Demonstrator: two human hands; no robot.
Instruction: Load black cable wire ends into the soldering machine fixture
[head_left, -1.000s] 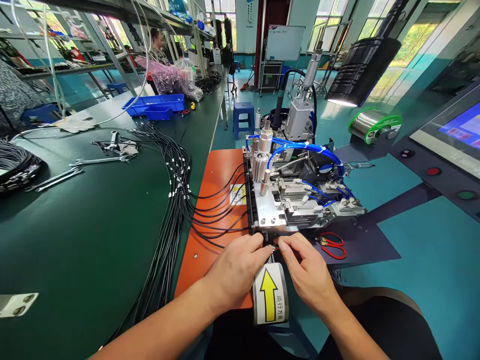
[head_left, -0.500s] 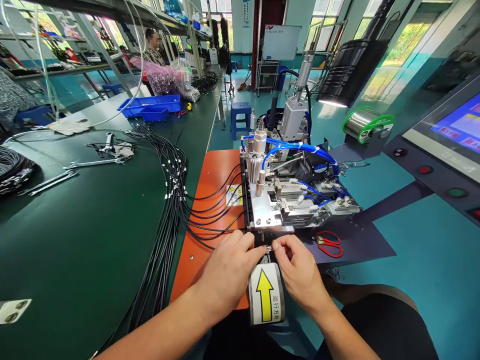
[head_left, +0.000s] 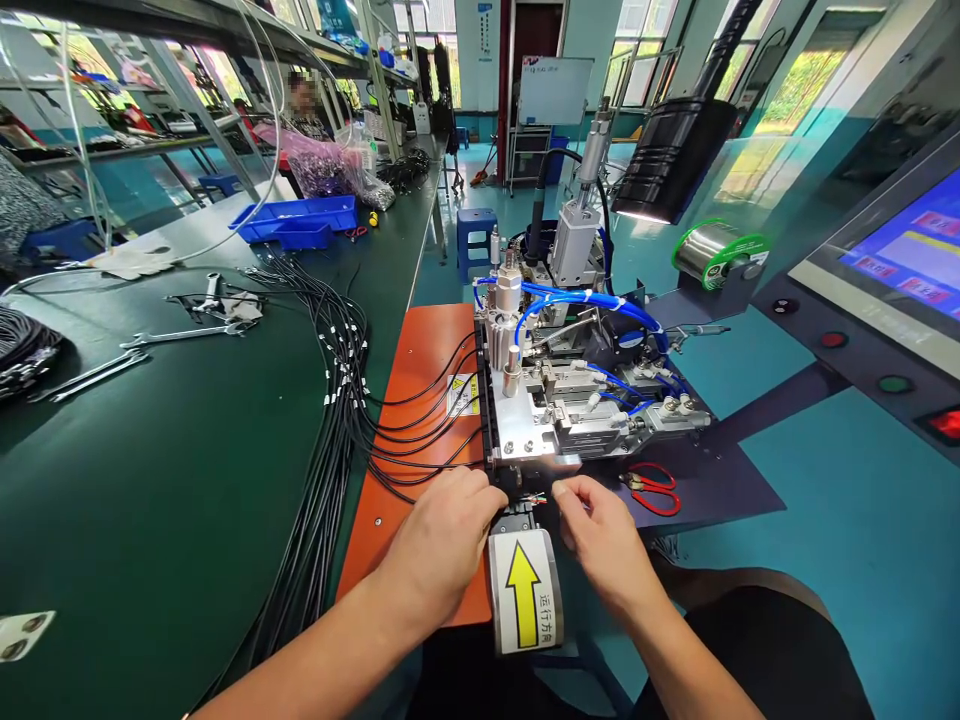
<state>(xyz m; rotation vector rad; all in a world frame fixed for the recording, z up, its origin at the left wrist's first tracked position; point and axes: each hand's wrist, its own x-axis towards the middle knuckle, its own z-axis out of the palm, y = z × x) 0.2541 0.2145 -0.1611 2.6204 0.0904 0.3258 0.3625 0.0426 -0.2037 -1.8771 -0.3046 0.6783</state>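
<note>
My left hand [head_left: 442, 530] rests on the orange plate [head_left: 420, 400] with its fingers curled, pinching a black cable whose stripped coloured wire ends [head_left: 534, 498] stick out at the front of the metal fixture [head_left: 540, 430]. Just right of those wire ends, my right hand [head_left: 604, 540] hovers with thumb and forefinger drawn close together, a small gap away from the wires, and I see nothing in it. A white label with a yellow arrow [head_left: 523, 592] lies between my wrists. Several black cables [head_left: 337, 420] run from the green bench into the fixture's left side.
Red-handled snips [head_left: 652, 490] lie right of the fixture. Wrenches [head_left: 180, 330] and blue trays [head_left: 296, 220] sit on the green bench [head_left: 150, 450]. A solder spool [head_left: 716, 250], a lamp [head_left: 667, 160] and a control panel with a screen [head_left: 892, 280] stand at the right. A person sits far back.
My right hand has drawn back from the wire ends, leaving a gap where both hands pinched together before. The view has shifted slightly.
</note>
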